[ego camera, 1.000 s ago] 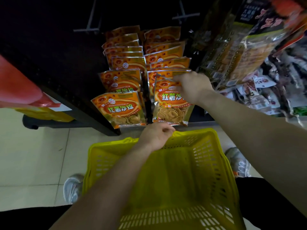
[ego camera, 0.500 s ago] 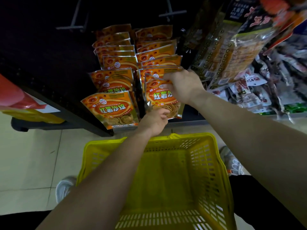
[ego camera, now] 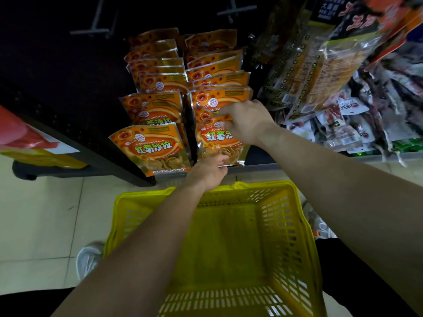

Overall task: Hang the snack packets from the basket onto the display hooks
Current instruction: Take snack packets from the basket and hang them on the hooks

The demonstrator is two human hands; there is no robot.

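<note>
Right hand (ego camera: 248, 121) pinching packet (ego camera: 217, 143) top; left hand (ego camera: 209, 171) gripping bottom.

The yellow basket (ego camera: 295, 225) is open above (bare inside). Orange packets (ego camera: 155, 145) crowd both hook columns; dangling bags (ego camera: 320, 72) block the right, dark panel (ego camera: 57, 76) left is free.

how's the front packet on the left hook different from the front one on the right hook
The left front packet hangs free with no hand on it; the right front packet is gripped at its top by the right hand and touched at its bottom edge by the left hand. The left one's face shows fully; the right one's is partly covered. Both are the same orange snack packet.
</note>
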